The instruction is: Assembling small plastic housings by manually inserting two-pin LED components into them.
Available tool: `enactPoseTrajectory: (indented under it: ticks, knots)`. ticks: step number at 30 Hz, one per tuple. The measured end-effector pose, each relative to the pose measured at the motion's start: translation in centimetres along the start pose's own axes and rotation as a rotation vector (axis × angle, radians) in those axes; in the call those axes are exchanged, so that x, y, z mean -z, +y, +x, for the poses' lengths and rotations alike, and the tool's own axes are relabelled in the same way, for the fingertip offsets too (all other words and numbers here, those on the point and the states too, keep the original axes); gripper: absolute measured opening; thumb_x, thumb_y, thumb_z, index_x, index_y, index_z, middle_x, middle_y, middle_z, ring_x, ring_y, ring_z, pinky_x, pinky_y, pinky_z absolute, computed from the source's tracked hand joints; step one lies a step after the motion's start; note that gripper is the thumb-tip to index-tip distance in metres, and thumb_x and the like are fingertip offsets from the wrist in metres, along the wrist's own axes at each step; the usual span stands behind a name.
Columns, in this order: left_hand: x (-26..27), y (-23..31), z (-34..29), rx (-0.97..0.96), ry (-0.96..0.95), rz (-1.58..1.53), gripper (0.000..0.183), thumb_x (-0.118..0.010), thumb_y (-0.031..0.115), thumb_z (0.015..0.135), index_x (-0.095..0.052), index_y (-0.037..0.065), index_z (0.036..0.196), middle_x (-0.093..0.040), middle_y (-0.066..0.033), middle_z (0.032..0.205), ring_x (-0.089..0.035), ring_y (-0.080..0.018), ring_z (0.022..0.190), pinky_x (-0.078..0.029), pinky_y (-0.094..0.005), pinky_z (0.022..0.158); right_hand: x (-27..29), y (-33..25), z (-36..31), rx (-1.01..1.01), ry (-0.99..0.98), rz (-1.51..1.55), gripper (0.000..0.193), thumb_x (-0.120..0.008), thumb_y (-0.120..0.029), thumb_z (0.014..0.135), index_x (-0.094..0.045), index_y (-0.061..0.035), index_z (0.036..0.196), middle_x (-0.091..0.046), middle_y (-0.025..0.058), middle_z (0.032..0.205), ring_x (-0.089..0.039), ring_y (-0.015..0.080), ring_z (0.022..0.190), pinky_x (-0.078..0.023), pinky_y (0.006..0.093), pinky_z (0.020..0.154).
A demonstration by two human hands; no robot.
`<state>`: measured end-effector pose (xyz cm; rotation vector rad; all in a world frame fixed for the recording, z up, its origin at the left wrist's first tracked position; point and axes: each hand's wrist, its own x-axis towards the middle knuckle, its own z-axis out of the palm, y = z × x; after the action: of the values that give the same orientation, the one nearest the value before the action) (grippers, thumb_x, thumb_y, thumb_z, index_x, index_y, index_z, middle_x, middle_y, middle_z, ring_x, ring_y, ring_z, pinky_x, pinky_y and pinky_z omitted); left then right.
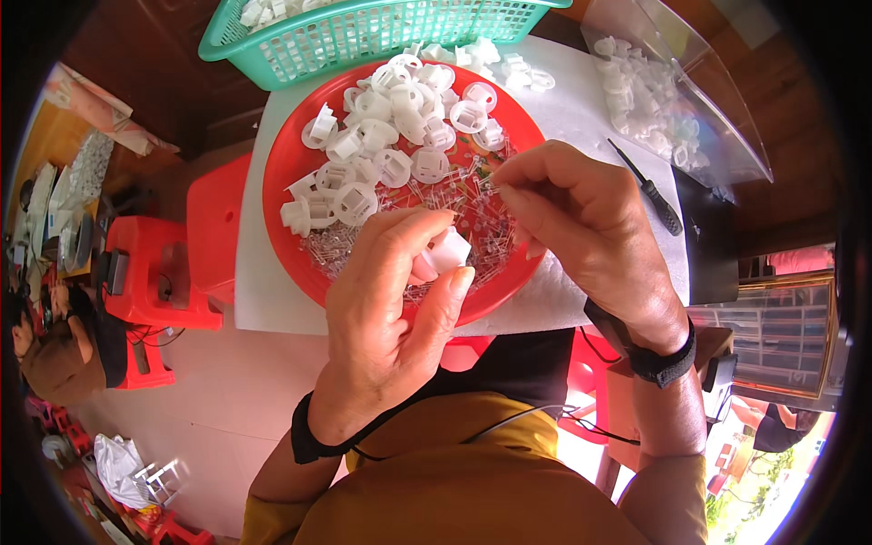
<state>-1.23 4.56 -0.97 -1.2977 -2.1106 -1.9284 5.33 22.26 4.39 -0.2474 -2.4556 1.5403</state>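
Over the near part of a round red tray (pixel 279 232), my left hand (pixel 386 300) grips a white plastic fitting (pixel 447 251) between thumb and fingers. To its right, my right hand (pixel 577 204) is closed in a pinch, thumb against forefinger. What sits in that pinch, if anything, is too small to make out. Round white plastic fittings (pixel 372 136) with slotted faces are heaped on the tray's far and left side. Small clear plastic pins (pixel 474 195) lie scattered across its near and right side, partly hidden by my hands.
The tray rests on a white tabletop (pixel 259 295). Behind it stands a green basket (pixel 363 45) of white pieces. A clear bin (pixel 699 86) with more fittings and a black screwdriver (pixel 656 195) are at the right. Red stools (pixel 154 272) and another person (pixel 68 359) are at the left.
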Motion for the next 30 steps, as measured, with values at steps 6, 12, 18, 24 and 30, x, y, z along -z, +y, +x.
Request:
enactPoseTrajectory:
  ticks: [6, 12, 18, 24, 30]
  knots:
    - [-0.1, 0.0, 0.0, 0.02, 0.006, -0.027, 0.035, -0.065, -0.003, 0.08, -0.055, -0.003, 0.114, -0.058, -0.0122, 0.101, -0.052, -0.0163, 0.074, -0.048, -0.0271, 0.067, 0.5, 0.4, -0.8, -0.008, -0.025, -0.005, 0.011, -0.06, -0.002, 0.09, -0.06, 0.0024, 0.1, -0.06, 0.0008, 0.081, -0.054, 0.0049, 0.069, -0.045, 0.02, 0.062]
    - [-0.2, -0.3, -0.1, 0.013, 0.015, -0.033, 0.035, -0.065, -0.003, 0.08, -0.056, -0.003, 0.113, -0.058, -0.0123, 0.101, -0.052, -0.0159, 0.074, -0.047, -0.0269, 0.067, 2.5, 1.1, -2.1, 0.035, 0.108, -0.43, 0.014, -0.064, -0.003, 0.087, -0.058, 0.0018, 0.099, -0.058, 0.0021, 0.079, -0.053, 0.0061, 0.07, -0.045, 0.0228, 0.063]
    - [-0.3, -0.4, -0.2, 0.006, 0.021, -0.036, 0.033, -0.065, -0.002, 0.08, -0.057, -0.003, 0.112, -0.059, -0.0122, 0.101, -0.051, -0.0148, 0.073, -0.046, -0.0263, 0.067, 4.1, 4.5, -3.7, 0.056, 0.061, -0.64, 0.012, -0.063, 0.0, 0.085, -0.057, 0.0022, 0.095, -0.056, 0.0081, 0.08, -0.055, 0.0145, 0.069, -0.045, 0.0272, 0.061]
    - [-0.2, -0.5, -0.2, 0.012, 0.004, -0.014, 0.032, -0.065, 0.001, 0.082, -0.057, -0.003, 0.113, -0.06, -0.0122, 0.102, -0.051, -0.0146, 0.075, -0.044, -0.0253, 0.069, 5.1, 4.6, -4.7, -0.005, 0.129, -0.586, 0.01, -0.061, -0.001, 0.086, -0.06, 0.0012, 0.096, -0.057, 0.0088, 0.082, -0.055, 0.0153, 0.07, -0.045, 0.0278, 0.062]
    - [-0.4, -0.5, -0.3, 0.026, 0.015, -0.043, 0.031, -0.065, 0.002, 0.083, -0.057, -0.003, 0.112, -0.06, -0.0124, 0.102, -0.052, -0.0149, 0.077, -0.044, -0.0254, 0.069, 4.7, 4.7, -5.0, -0.039, 0.095, -0.609, 0.01, -0.062, -0.002, 0.085, -0.059, 0.0009, 0.095, -0.055, 0.0093, 0.081, -0.057, 0.0193, 0.072, -0.046, 0.0298, 0.064]
